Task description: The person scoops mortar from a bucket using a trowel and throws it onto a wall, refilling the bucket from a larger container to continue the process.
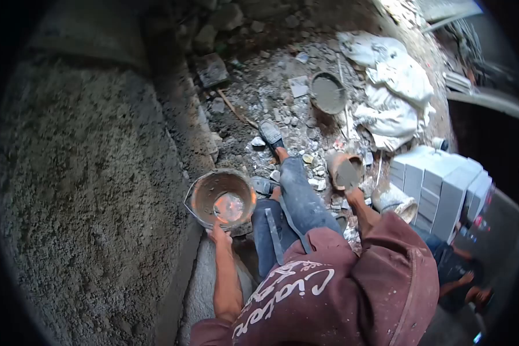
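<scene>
My left hand grips the near rim of a mortar-stained bucket, its thumb over the edge. The bucket is tipped toward me; its inside shows only a smeared coat and a bright orange patch of light at the bottom. On the other side, my right hand is closed at the near edge of a smaller orange-brown pail. Wet grey mortar lies in that pail, which is tilted. The fingers of my right hand are partly hidden.
A rough mortar-coated wall rises on the left. Ahead, another bucket of grey mortar stands on rubble beside white sacks. Grey blocks are stacked at right, near a whitish bucket on its side. Another person is at far right.
</scene>
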`<move>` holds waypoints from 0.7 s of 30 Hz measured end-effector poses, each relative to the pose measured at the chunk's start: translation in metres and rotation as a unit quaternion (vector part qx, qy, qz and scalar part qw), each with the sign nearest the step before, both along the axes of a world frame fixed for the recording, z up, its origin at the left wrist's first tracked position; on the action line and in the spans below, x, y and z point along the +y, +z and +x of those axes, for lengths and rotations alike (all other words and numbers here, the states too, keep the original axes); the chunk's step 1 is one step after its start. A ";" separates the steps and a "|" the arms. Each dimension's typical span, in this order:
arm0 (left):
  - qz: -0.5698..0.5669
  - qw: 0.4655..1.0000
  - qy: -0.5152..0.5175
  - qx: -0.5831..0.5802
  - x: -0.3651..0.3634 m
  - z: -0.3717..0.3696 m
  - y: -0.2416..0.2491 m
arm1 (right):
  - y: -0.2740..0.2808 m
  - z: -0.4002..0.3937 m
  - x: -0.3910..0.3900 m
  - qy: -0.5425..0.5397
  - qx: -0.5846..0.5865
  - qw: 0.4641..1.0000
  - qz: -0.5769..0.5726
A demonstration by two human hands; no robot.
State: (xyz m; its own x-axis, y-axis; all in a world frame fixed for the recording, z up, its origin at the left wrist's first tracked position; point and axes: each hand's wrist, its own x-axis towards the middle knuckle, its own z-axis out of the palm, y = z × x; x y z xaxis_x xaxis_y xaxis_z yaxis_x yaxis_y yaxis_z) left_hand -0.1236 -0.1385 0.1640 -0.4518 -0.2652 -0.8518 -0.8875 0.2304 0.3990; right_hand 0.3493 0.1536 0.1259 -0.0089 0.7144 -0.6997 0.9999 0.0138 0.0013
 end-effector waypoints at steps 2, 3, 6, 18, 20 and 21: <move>-0.015 0.997 -0.073 -0.012 0.028 -0.014 0.009 | 0.052 0.063 -0.041 -0.031 -0.169 0.979 -0.109; -0.009 0.994 -0.109 -0.015 0.057 -0.022 0.020 | 0.074 0.081 -0.058 -0.076 -0.194 0.972 -0.111; 0.095 0.980 -0.177 0.005 0.130 -0.044 0.015 | 0.043 0.164 -0.117 0.080 -0.210 0.957 -0.182; 0.232 0.780 -0.571 0.103 0.378 0.065 0.092 | 0.027 0.032 0.001 -0.636 0.219 0.737 0.070; 0.150 0.767 -0.620 0.071 0.342 0.087 0.045 | -0.015 0.045 0.021 -0.602 0.235 0.763 0.026; 0.113 0.758 -0.641 0.043 0.315 0.098 0.016 | -0.023 0.043 0.041 -0.555 0.192 0.809 0.034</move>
